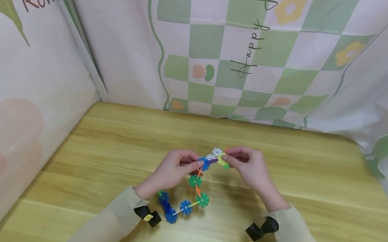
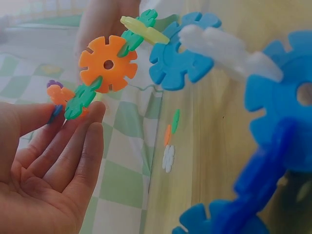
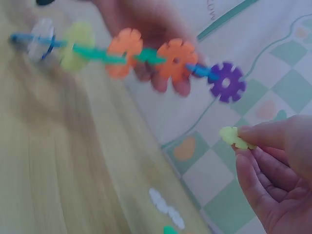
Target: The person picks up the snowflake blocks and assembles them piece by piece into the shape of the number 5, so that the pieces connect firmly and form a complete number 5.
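My left hand (image 1: 174, 169) pinches a chain of slotted, interlocking plastic discs near one end, at a blue disc (image 1: 203, 163). A purple disc (image 3: 227, 82) forms the tip of that end, just past the fingers. Orange, green, yellow, white and blue discs follow, and the chain's far part (image 1: 185, 207) hangs or lies below the left hand. Between thumb and fingers, my right hand (image 1: 253, 169) holds a single yellow disc (image 3: 236, 138). A small gap separates the yellow disc from the purple one in the right wrist view.
Behind the hands, loose white discs (image 3: 166, 208) lie on the wooden table (image 1: 131, 127), with an orange disc (image 2: 167, 135) and a green disc (image 2: 176, 122) close by. Patterned cloth (image 1: 203, 41) hangs along the table's back edge and sides.
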Tool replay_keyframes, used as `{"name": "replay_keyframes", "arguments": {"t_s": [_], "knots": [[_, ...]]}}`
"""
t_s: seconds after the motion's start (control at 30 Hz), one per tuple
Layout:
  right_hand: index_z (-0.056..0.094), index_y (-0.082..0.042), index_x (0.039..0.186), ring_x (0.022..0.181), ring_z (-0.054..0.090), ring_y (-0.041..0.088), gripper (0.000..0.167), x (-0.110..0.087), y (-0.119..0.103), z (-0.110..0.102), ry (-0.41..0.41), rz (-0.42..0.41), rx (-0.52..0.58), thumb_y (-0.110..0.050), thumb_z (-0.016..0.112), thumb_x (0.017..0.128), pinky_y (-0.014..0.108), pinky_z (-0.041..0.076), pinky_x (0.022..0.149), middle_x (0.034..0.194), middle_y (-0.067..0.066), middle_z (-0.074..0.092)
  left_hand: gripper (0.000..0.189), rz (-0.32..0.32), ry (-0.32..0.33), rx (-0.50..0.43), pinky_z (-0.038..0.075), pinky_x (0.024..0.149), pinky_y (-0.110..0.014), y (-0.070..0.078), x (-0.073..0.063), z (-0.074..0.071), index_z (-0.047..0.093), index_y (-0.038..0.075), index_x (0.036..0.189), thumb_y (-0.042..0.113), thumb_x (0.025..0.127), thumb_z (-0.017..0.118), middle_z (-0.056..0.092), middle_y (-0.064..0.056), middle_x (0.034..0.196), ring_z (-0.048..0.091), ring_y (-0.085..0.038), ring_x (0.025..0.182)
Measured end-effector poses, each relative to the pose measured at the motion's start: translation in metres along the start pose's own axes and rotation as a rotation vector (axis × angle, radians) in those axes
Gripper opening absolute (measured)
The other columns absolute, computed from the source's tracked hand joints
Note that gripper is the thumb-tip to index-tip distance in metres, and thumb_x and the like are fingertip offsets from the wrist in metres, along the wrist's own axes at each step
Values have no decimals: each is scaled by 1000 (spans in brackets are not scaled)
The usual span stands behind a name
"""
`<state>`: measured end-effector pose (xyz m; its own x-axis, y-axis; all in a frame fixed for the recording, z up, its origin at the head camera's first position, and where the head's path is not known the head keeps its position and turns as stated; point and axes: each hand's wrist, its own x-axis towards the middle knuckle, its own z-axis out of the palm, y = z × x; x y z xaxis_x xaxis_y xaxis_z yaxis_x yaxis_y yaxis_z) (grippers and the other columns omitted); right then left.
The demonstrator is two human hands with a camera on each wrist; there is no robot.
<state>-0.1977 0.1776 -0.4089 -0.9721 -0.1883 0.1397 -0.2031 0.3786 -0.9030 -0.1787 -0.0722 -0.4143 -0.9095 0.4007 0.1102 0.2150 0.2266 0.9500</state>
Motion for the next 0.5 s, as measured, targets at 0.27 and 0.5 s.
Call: {"name": "replay_keyframes", "arguments": {"t_s": [0.27, 0.5], "knots": [[73, -1, 109, 87, 69, 37, 25, -7, -13, -4, 26, 2, 65, -22, 76, 95, 31, 59, 74, 98, 9, 74, 19, 15, 0, 1, 61, 78, -42, -2, 1, 0, 71, 5, 104, 22, 103, 64, 74, -2, 90, 71, -16, 81], [73, 0, 108, 83, 70, 33, 23, -10, -17, -5, 39, -15, 74, -18, 76, 95, 29, 59, 73, 98, 11, 73, 20, 11, -1, -5, 60, 76, -31, -2, 1, 1, 71, 4, 104, 23, 103, 64, 74, -2, 90, 71, -17, 81]]}}
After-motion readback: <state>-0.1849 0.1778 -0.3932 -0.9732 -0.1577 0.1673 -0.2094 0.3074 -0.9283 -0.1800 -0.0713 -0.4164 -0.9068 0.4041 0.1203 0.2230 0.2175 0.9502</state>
